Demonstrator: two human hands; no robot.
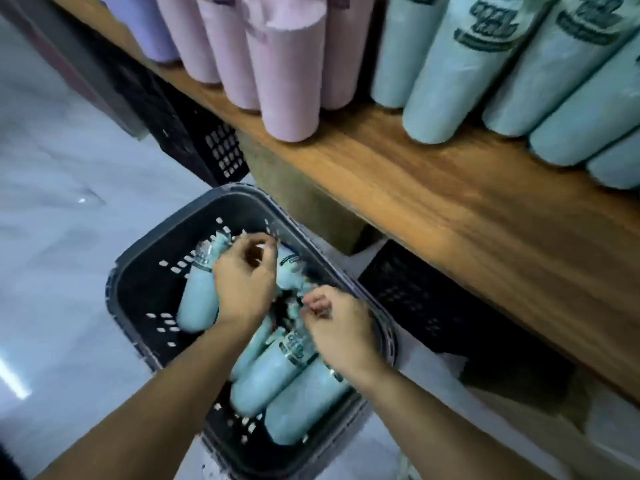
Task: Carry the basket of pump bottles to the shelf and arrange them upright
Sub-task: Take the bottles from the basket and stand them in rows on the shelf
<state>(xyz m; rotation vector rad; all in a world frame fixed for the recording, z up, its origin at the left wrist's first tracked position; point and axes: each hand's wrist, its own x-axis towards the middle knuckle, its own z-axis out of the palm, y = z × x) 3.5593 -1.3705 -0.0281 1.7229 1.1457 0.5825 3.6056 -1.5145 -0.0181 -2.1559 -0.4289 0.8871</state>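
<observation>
A dark grey perforated basket (138, 292) sits on the pale floor below the shelf. Several light blue pump bottles (277, 379) lie on their sides inside it. My left hand (242, 282) reaches into the basket's far half with fingers curled over the tops of the bottles there. My right hand (341, 327) is in the middle of the basket with fingers pinched at a bottle's pump end. Motion blur hides whether either hand has a firm hold. The wooden shelf (433, 202) runs above, with light blue bottles (460, 74) standing upright on it.
Pink bottles (287, 77) stand upright on the shelf's left part, lilac ones further left. Black perforated crates (207, 143) sit under the shelf, another crate (426, 306) to the basket's right. Glossy pale floor (52, 237) spreads left of the basket.
</observation>
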